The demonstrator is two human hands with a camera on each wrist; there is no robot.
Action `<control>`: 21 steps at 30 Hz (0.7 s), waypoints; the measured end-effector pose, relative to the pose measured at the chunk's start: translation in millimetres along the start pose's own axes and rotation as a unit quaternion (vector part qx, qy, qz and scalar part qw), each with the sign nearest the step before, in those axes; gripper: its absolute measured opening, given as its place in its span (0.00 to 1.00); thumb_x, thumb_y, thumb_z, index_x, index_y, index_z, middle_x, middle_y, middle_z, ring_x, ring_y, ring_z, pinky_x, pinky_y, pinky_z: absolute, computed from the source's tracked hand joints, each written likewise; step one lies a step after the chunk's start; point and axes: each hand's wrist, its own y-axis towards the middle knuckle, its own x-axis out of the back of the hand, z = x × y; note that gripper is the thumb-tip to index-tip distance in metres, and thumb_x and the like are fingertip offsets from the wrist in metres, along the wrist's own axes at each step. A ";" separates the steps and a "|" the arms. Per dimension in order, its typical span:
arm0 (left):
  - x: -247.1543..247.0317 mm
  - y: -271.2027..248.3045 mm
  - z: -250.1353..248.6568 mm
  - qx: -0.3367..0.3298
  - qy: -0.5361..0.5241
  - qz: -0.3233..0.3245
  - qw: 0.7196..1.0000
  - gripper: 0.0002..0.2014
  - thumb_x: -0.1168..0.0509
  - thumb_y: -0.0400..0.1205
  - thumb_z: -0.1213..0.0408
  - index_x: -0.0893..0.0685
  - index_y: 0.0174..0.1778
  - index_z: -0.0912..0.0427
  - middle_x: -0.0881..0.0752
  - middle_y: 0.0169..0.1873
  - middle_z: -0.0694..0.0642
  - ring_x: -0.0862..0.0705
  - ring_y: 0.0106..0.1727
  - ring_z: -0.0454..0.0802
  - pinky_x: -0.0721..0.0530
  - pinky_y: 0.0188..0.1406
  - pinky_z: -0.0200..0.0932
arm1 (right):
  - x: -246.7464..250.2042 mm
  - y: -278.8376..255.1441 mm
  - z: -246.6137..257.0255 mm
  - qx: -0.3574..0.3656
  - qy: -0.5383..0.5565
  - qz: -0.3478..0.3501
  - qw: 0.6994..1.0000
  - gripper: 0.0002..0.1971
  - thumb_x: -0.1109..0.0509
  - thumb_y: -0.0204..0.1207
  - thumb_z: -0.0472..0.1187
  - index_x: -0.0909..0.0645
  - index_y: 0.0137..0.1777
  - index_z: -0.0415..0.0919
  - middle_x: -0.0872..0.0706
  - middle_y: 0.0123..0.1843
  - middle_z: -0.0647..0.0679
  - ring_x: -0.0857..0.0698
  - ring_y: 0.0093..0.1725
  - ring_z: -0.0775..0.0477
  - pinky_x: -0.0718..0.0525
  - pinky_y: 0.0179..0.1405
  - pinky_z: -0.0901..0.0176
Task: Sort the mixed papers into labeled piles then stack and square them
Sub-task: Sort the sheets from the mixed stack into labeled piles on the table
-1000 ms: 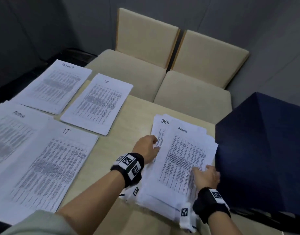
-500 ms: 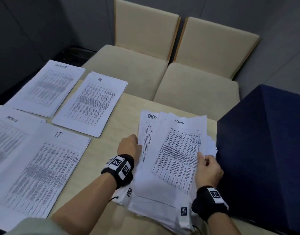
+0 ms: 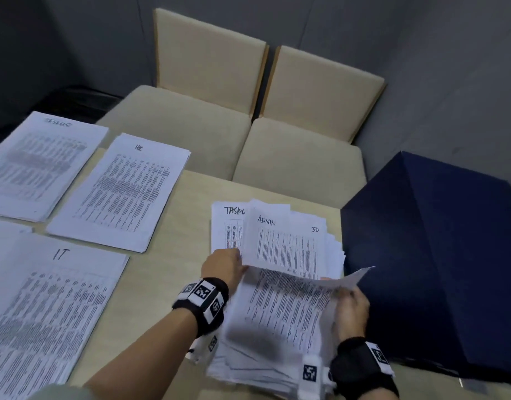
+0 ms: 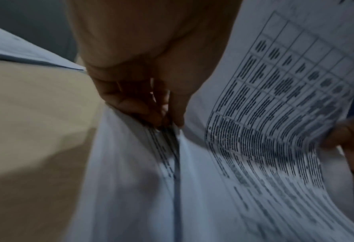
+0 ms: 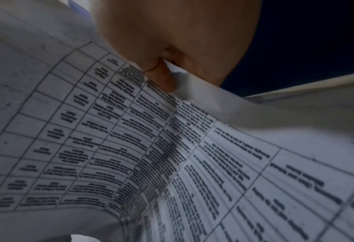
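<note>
Top sheet point(image 3: 288, 307): light, limp, curls; your right hand point(image 3: 350, 310) pinches its right edge, left hand point(image 3: 224, 265) its left—hold both edges.

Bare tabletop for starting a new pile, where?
One open strip of table: between the IT pile and HR pile on one side and the mixed stack on the other. The table's left side is covered with piles; the dark blue box hems the mixed stack's right.

A strip of bare desk point(image 3: 167, 278) runs open between the IT pile point(image 3: 46, 307) and the mixed stack point(image 3: 277, 313). The dark blue box point(image 3: 438, 255) walls off the right, seemingly touching the stack. Two chairs point(image 3: 248, 134) close the far edge.
</note>
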 end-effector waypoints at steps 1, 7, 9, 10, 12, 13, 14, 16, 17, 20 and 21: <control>1.3 -1.7 3.4 -0.025 -0.026 0.005 0.999 0.09 0.33 0.83 0.57 0.19 0.43 0.59 0.15 0.37 0.54 0.17 0.39 0.55 0.18 0.39 0.47 | -1.3 -1.3 -4.3 -0.013 -0.005 0.006 1.000 0.16 0.40 0.78 0.24 0.17 0.36 0.40 0.16 0.37 0.47 0.20 0.46 0.44 0.24 0.47 0.54; 27.7 -3.6 24.3 -0.026 -0.268 -0.011 0.963 0.11 0.31 0.80 0.73 0.25 0.50 0.58 0.22 0.29 0.47 0.25 0.24 0.40 0.29 0.22 0.29 | -10.6 -6.4 8.2 -0.064 0.035 0.023 0.997 0.12 0.42 0.71 0.23 0.22 0.36 0.37 0.18 0.36 0.45 0.21 0.39 0.45 0.26 0.42 0.54; 36.3 1.3 37.6 -0.013 -0.274 -0.035 0.961 0.14 0.27 0.76 0.74 0.23 0.50 0.58 0.23 0.30 0.46 0.25 0.25 0.36 0.29 0.28 0.27 | -17.8 -0.4 6.4 -0.080 0.045 0.027 0.995 0.07 0.39 0.67 0.29 0.22 0.35 0.39 0.19 0.36 0.46 0.21 0.41 0.44 0.27 0.44 0.52; 39.6 3.2 43.3 -0.005 -0.258 -0.046 0.965 0.14 0.25 0.75 0.73 0.23 0.50 0.58 0.23 0.31 0.47 0.25 0.27 0.36 0.30 0.29 0.27 | -21.9 -0.6 8.2 -0.088 0.048 0.032 0.994 0.06 0.39 0.63 0.32 0.22 0.34 0.40 0.19 0.36 0.46 0.21 0.41 0.44 0.26 0.45 0.51; 42.8 5.3 50.6 0.027 -0.225 -0.059 0.972 0.15 0.23 0.74 0.69 0.23 0.50 0.58 0.22 0.33 0.48 0.25 0.31 0.40 0.32 0.26 0.30 | -29.7 0.3 9.2 -0.098 0.055 0.045 0.993 0.07 0.39 0.63 0.33 0.20 0.34 0.42 0.16 0.38 0.45 0.19 0.41 0.43 0.24 0.46 0.50; 43.2 4.9 52.0 0.045 -0.212 -0.062 0.974 0.17 0.22 0.74 0.67 0.24 0.50 0.58 0.21 0.36 0.50 0.25 0.32 0.42 0.32 0.26 0.31 | -33.3 -1.6 13.5 -0.102 0.054 0.051 0.992 0.08 0.40 0.67 0.31 0.21 0.34 0.42 0.16 0.38 0.45 0.19 0.41 0.43 0.23 0.46 0.52; 44.4 2.8 52.0 0.063 -0.202 -0.067 0.975 0.20 0.21 0.73 0.64 0.26 0.52 0.59 0.21 0.39 0.52 0.24 0.35 0.44 0.30 0.29 0.34 | -36.2 -2.3 15.2 -0.101 0.049 0.058 0.992 0.10 0.41 0.70 0.29 0.22 0.35 0.41 0.17 0.39 0.46 0.20 0.41 0.44 0.24 0.45 0.53; 40.9 2.2 55.0 0.072 -0.127 -0.119 0.982 0.29 0.18 0.69 0.58 0.28 0.57 0.61 0.22 0.48 0.56 0.22 0.45 0.52 0.23 0.42 0.43 | -41.2 -3.7 14.8 -0.098 0.029 0.066 0.993 0.11 0.42 0.74 0.27 0.22 0.37 0.39 0.17 0.40 0.45 0.20 0.43 0.43 0.25 0.47 0.54; 37.7 3.6 56.8 0.063 -0.063 -0.151 0.985 0.32 0.18 0.67 0.55 0.28 0.58 0.62 0.23 0.52 0.57 0.23 0.51 0.55 0.22 0.49 0.48 | -44.1 -4.6 14.6 -0.097 0.018 0.068 0.993 0.10 0.42 0.73 0.28 0.21 0.39 0.39 0.16 0.41 0.45 0.19 0.45 0.42 0.24 0.49 0.52; 33.3 7.6 51.8 0.019 0.006 -0.159 0.987 0.25 0.25 0.75 0.51 0.25 0.58 0.62 0.23 0.55 0.58 0.24 0.55 0.57 0.22 0.55 0.51 | -48.0 -11.0 15.4 -0.101 0.011 0.075 0.992 0.09 0.41 0.72 0.30 0.20 0.42 0.39 0.15 0.42 0.44 0.19 0.45 0.42 0.25 0.48 0.52; 31.8 8.9 48.8 0.016 -0.009 -0.127 0.992 0.22 0.28 0.78 0.50 0.24 0.58 0.62 0.22 0.55 0.57 0.23 0.56 0.57 0.22 0.55 0.49 | -48.0 -11.3 14.8 -0.106 0.014 0.072 0.992 0.08 0.41 0.72 0.30 0.21 0.41 0.39 0.17 0.42 0.43 0.20 0.43 0.42 0.26 0.46 0.53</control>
